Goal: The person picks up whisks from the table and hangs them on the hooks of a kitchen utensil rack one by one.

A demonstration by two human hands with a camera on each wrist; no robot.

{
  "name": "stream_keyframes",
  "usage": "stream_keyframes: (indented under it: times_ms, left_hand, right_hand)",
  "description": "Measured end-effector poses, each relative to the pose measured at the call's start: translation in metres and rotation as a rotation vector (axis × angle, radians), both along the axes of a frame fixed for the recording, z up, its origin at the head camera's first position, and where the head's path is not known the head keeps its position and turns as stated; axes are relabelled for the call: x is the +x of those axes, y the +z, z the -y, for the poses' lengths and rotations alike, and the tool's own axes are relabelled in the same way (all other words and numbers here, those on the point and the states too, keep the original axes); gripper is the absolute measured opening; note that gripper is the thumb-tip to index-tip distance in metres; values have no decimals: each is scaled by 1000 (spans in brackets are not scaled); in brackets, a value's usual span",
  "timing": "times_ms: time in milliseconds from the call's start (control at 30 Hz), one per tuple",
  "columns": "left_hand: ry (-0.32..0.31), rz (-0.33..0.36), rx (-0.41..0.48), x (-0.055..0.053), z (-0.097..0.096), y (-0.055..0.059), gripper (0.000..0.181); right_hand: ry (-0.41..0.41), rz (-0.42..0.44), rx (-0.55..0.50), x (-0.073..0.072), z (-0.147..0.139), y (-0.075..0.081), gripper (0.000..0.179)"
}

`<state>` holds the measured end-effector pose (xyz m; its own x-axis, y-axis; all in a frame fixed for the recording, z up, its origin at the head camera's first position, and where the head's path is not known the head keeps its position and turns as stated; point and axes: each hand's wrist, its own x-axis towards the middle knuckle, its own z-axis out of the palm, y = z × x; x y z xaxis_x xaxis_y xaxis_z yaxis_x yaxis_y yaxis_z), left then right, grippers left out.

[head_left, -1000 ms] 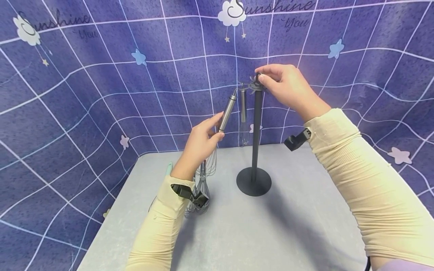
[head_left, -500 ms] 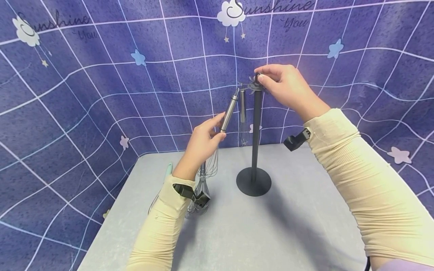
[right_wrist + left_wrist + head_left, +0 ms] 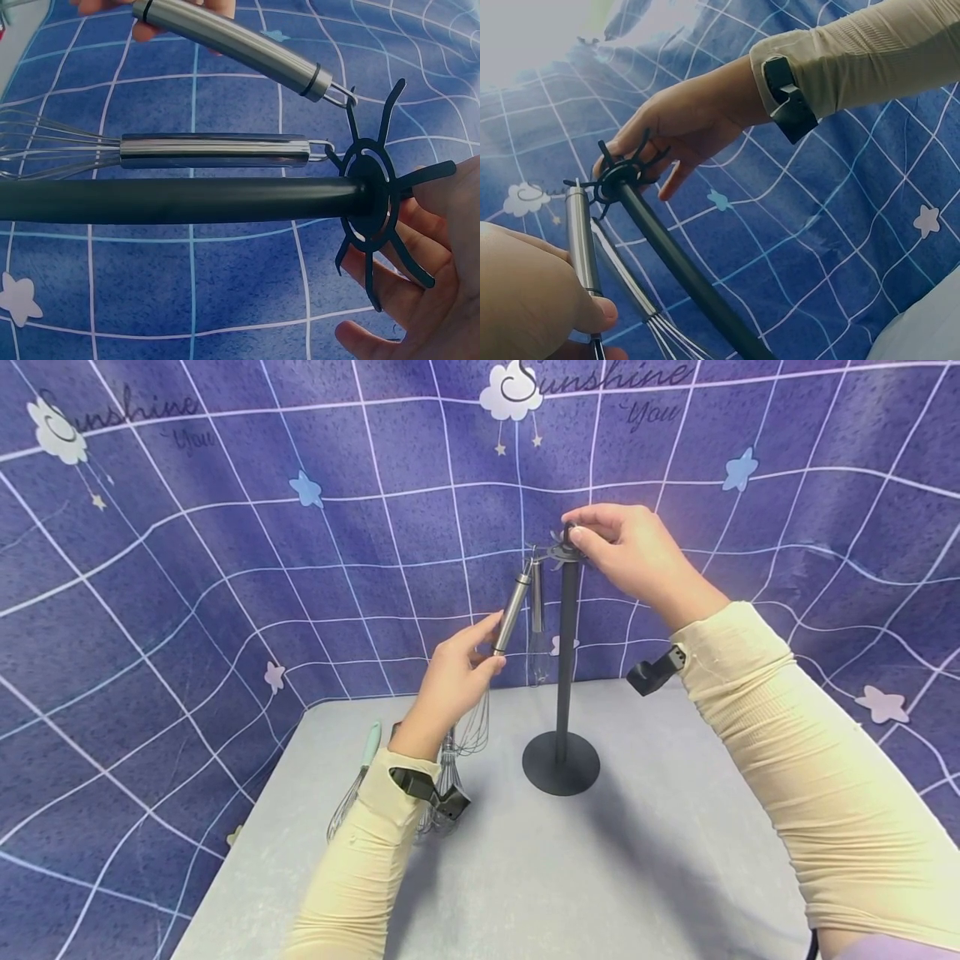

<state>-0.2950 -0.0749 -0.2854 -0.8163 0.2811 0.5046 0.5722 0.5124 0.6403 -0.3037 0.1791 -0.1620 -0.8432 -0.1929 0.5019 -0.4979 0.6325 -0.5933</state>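
Note:
My left hand (image 3: 457,672) grips a steel-handled whisk (image 3: 512,614) by the lower handle, leaning it toward the black stand (image 3: 567,660). In the right wrist view the hanging loop (image 3: 341,94) of this whisk overlaps the tip of one hook; whether the hook is through it I cannot tell. A second, smaller whisk (image 3: 214,150) hangs by its loop from the neighbouring hook. My right hand (image 3: 633,547) pinches the top of the stand, above the ring of curved hooks (image 3: 367,195). The held whisk's wires (image 3: 474,727) hang below my left hand.
Left of the stand, a whisk with a mint-green handle (image 3: 372,743) lies on the grey table (image 3: 600,877). More wire whisks (image 3: 448,772) are partly hidden behind my left forearm. The stand's round base (image 3: 561,763) rests on the table. A patterned blue curtain (image 3: 412,443) hangs behind.
My left hand has moved slightly right with the whisk, bringing its loop from beside the hooks to a hook's tip. More of the mint-green whisk shows. My right hand stays on the stand's top.

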Motion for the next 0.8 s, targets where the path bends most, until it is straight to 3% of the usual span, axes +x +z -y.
stream_keyframes:
  times_ms: [367, 800]
  left_hand:
    - [-4, 2, 35, -2, -6, -6, 64]
    - [-61, -15, 112, -5, -16, -15, 64]
  right_hand:
    - [8, -2, -9, 0, 1, 0, 36]
    - [9, -4, -11, 0, 0, -1, 37]
